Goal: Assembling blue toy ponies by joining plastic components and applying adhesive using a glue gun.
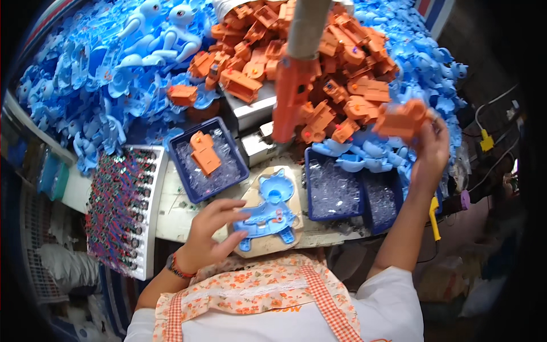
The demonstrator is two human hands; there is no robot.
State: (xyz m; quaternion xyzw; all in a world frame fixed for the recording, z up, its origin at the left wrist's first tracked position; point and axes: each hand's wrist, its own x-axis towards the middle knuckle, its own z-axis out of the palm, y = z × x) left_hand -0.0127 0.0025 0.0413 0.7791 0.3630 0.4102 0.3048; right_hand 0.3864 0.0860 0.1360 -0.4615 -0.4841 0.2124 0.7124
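A light-blue plastic animal-shaped toy shell half [263, 221] lies hollow side up in a cream-coloured fixture [292, 239] in front of me. At its left edge is my left hand [212, 232], fingers spread, the fingertips over or against the shell; whether they touch is hard to tell. Out to the right, my right hand [433, 149] is raised and grips an orange plastic housing [401, 121], slightly blurred, beside the heap of similar orange housings [364, 88]. An orange electric screwdriver [289, 94] hangs above the middle of the bench.
Another orange housing [204, 154] rests in a blue bin [242, 171] of small clear parts. Two more such bins [336, 218] stand right of the fixture. At left is a white tray [149, 251] of wired components. Blue shells [74, 97] pile high behind; a yellow-handled tool [435, 219] hangs at right.
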